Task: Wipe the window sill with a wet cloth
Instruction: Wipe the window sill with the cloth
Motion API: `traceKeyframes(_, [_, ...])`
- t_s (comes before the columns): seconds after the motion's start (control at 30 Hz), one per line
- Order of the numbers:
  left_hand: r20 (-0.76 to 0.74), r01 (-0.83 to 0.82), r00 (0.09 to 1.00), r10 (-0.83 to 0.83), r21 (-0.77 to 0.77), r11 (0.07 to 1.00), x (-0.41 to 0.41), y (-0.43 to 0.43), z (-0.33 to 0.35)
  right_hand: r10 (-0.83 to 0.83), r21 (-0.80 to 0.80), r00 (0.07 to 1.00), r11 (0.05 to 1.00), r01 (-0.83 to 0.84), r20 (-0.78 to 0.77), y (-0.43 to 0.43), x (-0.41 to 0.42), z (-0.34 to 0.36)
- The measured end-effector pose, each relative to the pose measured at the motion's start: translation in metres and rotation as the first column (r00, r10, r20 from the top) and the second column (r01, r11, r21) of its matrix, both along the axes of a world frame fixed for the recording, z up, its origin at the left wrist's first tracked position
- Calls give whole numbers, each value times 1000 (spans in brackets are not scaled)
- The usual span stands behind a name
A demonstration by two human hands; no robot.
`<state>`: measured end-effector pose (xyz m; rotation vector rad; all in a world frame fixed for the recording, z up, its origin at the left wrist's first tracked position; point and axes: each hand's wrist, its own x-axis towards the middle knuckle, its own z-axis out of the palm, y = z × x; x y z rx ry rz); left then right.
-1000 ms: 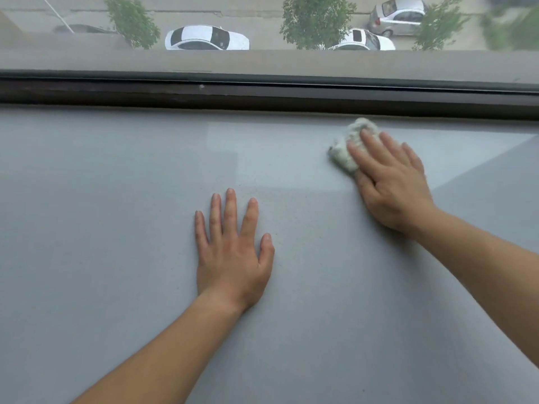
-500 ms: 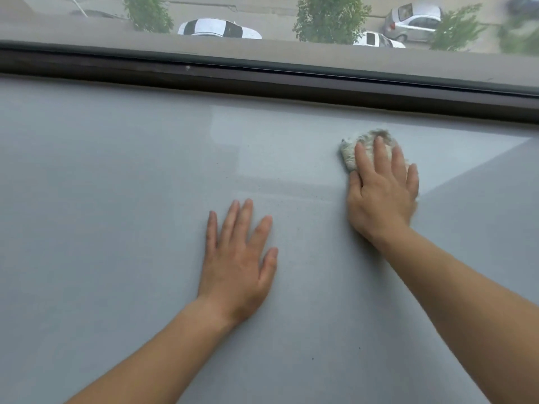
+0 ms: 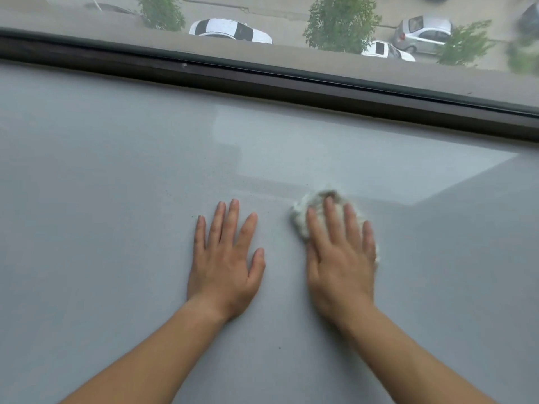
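Wiping stroke in progress. Your right hand [image 3: 341, 258] lies flat with straight fingers, pressing the bunched white cloth [image 3: 300, 221] onto the grey window sill [image 3: 116, 199]. The cloth sits near the sill's middle, well short of the dark window frame [image 3: 262, 80] at the far edge. Your left hand [image 3: 224, 258] rests just left of the cloth, spread flat on the sill and holding nothing. Dark specks dot the near surface, so the next move probably calls for sweeping the cloth across them with even pressure.
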<state>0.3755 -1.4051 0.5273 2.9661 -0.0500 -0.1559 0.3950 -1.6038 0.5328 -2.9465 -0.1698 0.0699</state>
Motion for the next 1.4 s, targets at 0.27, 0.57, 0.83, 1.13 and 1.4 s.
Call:
traceKeyframes(0.27, [-20,-22,1000,22,-2,1000,-1,-1,0,-155,26,988,988,155,-5,-35,-2,-2])
traceKeyframes(0.57, [-14,-30,999,29,-19,999,-2,-2,3,108,2,994,994,-108,19,-43,-70,-3])
traceKeyframes(0.83, [-123,62,991,-60,9,998,0,5,4,175,6,984,985,-175,20,11,-152,-2])
traceKeyframes(1.13, [32,77,997,-71,-273,959,-107,29,13,-163,35,986,986,162,29,24,-166,0])
traceKeyframes(1.4, [9,148,989,-149,-182,972,-149,36,6,-94,15,995,995,94,-16,5,-202,0])
